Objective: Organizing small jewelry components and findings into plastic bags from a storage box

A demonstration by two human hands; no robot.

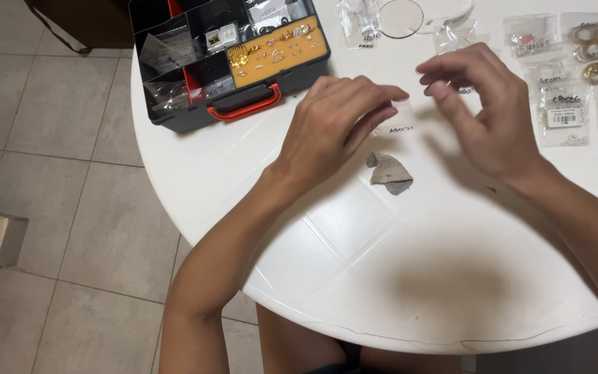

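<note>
Left hand (333,121) hovered above white counter (396,277), fingers loosely curled, holding nothing visible; right hand (482,111) half open, fingertips pinched, contents impossible to tell; grey cloth (389,173) lay just below left hand; organizer box (226,59) left of cloth; small bags (565,111) right.

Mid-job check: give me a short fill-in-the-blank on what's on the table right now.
1. The crumpled grey cloth lies on the white ____ table, below both hands.
2. The organiser case at the table's far edge has a ____ handle.
3. The case's tray holding small gold pieces is ____ in colour.
4. The clear bags of gold jewellery lie beyond the ____ hand, not the left hand.

Missing words: round; red; yellow; right
</note>
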